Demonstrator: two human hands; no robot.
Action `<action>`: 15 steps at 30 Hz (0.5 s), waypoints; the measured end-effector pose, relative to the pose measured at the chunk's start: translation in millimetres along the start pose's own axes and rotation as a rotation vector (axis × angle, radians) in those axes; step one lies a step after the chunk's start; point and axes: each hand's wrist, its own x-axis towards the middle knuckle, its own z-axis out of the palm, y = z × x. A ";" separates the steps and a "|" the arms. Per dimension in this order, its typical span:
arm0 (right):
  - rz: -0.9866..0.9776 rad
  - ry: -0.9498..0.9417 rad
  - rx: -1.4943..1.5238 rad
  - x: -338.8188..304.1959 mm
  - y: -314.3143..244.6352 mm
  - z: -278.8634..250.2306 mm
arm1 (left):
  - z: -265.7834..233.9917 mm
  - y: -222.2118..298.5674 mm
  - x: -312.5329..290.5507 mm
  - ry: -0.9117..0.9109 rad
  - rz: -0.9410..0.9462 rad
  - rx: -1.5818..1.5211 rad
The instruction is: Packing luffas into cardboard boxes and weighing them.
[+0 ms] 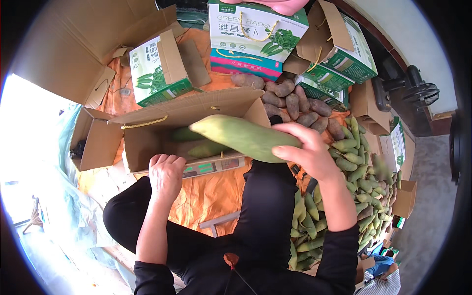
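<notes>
radish [236, 135] juts left from right fingers [304, 133] clamped on its end; left fingers [168, 160] at box [142, 143] rim, grip unclear.

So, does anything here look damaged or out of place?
I see no clear damage; the green radish in the right hand looks unbroken where visible. One oddity: a shiny pink object, partly out of view, atop a white carton; its gloss and rounded shape stand out.

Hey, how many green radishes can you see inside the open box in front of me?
2: a back radish and a front radish. Others may be hidden behind the large radish in your right hand.
</notes>
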 end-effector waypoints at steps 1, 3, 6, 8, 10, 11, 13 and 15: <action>-0.023 -0.038 -0.082 13.0 -4.5 7.3 | -0.6 0.8 1.4 -0.005 0.001 -0.007; -0.074 -0.090 -0.217 38.7 -4.3 26.4 | -0.2 0.9 1.9 -0.005 0.007 0.004; -0.048 -0.187 -0.507 70.8 -8.0 54.9 | 2.0 5.0 6.0 -0.011 0.027 0.003; -0.123 -0.284 -0.611 92.5 4.4 75.3 | 2.8 5.5 8.0 0.007 0.033 0.007; -0.228 -0.382 -0.591 115.8 32.2 89.6 | 2.7 4.8 6.7 0.009 0.038 0.016; -0.181 -0.412 -0.553 114.0 24.1 90.9 | 3.2 3.1 4.8 0.013 0.044 0.020; -0.324 -0.314 -0.512 103.0 19.7 81.6 | 6.3 1.6 5.6 0.027 0.065 0.019; -0.255 -0.247 -0.291 81.1 8.4 58.6 | 9.2 2.2 6.0 0.014 0.090 0.032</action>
